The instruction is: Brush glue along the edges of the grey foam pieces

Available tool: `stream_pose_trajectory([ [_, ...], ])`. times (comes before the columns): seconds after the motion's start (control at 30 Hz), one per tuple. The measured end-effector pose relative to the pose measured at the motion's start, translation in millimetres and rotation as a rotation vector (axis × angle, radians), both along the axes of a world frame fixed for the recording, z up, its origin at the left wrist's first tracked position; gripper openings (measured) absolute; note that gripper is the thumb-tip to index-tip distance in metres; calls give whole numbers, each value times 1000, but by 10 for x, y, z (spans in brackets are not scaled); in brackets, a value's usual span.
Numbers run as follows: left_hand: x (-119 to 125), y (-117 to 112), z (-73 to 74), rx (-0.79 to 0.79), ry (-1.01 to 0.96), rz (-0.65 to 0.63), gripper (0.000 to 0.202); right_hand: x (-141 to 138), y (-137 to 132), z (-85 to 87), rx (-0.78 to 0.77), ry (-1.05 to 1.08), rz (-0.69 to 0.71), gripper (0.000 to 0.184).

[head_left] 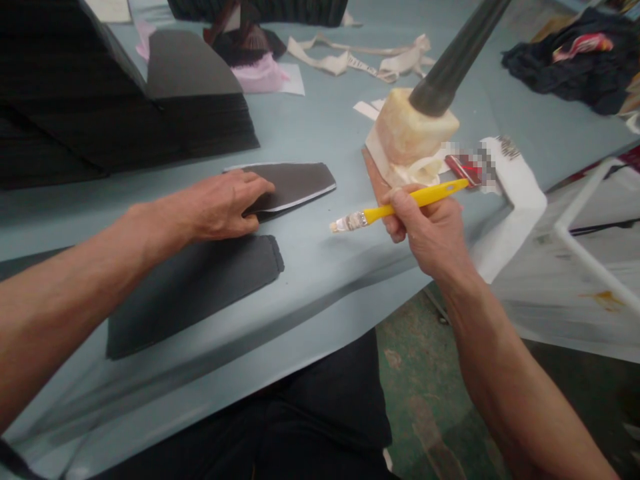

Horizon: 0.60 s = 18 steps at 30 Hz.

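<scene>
My right hand (433, 230) is closed round a paintbrush (430, 195) with a yellow handle. Its pale, coated bristles point left over the table. My left hand (225, 205) grips the near left part of a dark grey sheet piece (300, 183) with a white edge, fingers on top and thumb at the near side. Below that hand lies a stack of black sheet pieces (200, 287), partly under my left forearm. Just beyond the brush stands a pale, glue-crusted block-shaped container (410, 127) with a thick dark handle rising from it.
Tall stacks of black pieces (200, 120) stand at the back left. White fabric strips (345, 60) and pink cloth (263, 72) lie at the back. Dark cloth (575, 63) is heaped at the far right. Beside the table's right edge is a white frame (595, 253).
</scene>
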State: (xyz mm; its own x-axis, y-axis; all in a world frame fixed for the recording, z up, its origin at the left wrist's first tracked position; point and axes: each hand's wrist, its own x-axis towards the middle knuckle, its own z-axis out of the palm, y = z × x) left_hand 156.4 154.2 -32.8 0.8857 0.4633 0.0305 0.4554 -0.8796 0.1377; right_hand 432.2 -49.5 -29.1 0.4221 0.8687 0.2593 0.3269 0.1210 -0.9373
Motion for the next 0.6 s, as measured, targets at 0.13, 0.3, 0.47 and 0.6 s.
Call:
stream_pose_trajectory([
  [0.13, 11, 37, 7, 28, 88, -71, 48, 2, 3, -18, 10, 9, -6, 47],
  [0.3, 128, -40, 36, 52, 105, 53, 35, 16, 2, -34, 38, 50, 5, 51],
  [0.47, 191, -110, 128, 88, 55, 208, 20, 22, -55, 29, 37, 19, -27, 52],
  [0.6, 126, -167, 300, 154, -52, 309, 23, 12, -126, 96, 88, 10, -70, 47],
])
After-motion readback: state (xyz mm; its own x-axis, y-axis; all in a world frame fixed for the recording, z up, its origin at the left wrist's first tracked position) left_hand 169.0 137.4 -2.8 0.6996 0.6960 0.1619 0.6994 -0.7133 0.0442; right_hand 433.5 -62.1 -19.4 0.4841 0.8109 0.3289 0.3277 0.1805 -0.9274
